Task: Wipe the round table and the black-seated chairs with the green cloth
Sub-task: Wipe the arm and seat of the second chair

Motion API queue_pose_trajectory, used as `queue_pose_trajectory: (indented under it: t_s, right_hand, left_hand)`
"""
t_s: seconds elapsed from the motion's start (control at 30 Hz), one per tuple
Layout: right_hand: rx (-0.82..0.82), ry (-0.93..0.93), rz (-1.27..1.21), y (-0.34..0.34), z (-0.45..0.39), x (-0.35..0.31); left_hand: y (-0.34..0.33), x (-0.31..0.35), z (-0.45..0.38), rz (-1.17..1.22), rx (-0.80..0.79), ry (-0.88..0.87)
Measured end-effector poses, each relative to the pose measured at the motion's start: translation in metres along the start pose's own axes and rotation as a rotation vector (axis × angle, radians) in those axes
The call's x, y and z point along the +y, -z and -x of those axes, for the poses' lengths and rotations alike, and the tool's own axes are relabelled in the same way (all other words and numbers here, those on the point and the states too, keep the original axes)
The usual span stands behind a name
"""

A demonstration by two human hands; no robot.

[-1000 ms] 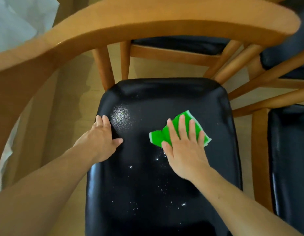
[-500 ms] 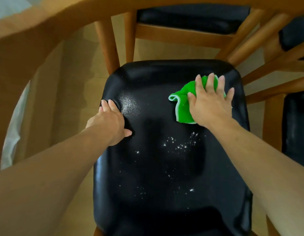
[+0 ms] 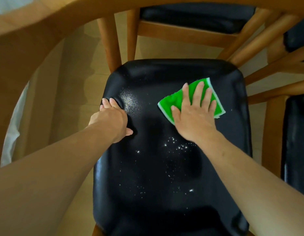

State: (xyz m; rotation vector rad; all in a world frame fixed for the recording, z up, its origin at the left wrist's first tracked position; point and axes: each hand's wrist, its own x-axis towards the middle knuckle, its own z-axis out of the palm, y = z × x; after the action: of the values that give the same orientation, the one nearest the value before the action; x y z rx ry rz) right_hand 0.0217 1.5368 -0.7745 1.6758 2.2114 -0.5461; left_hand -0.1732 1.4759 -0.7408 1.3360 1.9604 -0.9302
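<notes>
Two hands on the seat right now, looking straight down from the head cam. My right hand (image 3: 195,113) is lying flat on the folded bright green cloth with the pale edge (image 3: 175,99), fingers straight and spread a bit, pressing it onto the glossy black padded chair seat (image 3: 165,167). No pinch or curl around it, just palm and fingers on top. The cloth sits toward the far right corner of the seat, its far corner poking out past my fingertips and its left end sticking out beside my thumb.

My left hand (image 3: 112,120) is at the far left edge of the seat, fingers pointed forward and resting on the rounded edge of the padding, thumb lying on the seat surface. It's got nothing in it, and I can't really tell how much the fingers wrap over the edge.

Small white specks (image 3: 175,145) are scattered over the middle and near part of the seat, with a thicker cluster just nearside of my right wrist. A shiny patch (image 3: 130,101) sits right next to my left fingers.

The curved light wooden backrest rail (image 3: 45,24) arcs across the top, wooden spindles (image 3: 108,43) run down to the seat, more black seats (image 3: 195,16) behind and to the right, pale wood floor (image 3: 76,103) underneath.
</notes>
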Motion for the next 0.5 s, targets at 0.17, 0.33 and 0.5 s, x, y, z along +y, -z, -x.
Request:
queue_pose_trajectory:
  t_s: [0.17, 0.33, 0.5]
  right_hand:
    - [-0.116, 0.143, 0.053, -0.019, 0.044, -0.006]
    - [-0.186, 0.321, 0.101, -0.044, 0.103, -0.02]
    - [-0.117, 0.228, 0.036, -0.041, 0.095, -0.019]
  left_hand:
    - [-0.002, -0.001, -0.001, 0.0, -0.005, 0.005]
    - [-0.003, -0.001, -0.004, 0.015, 0.003, 0.013]
    - [-0.007, -0.004, -0.001, 0.004, 0.019, -0.004]
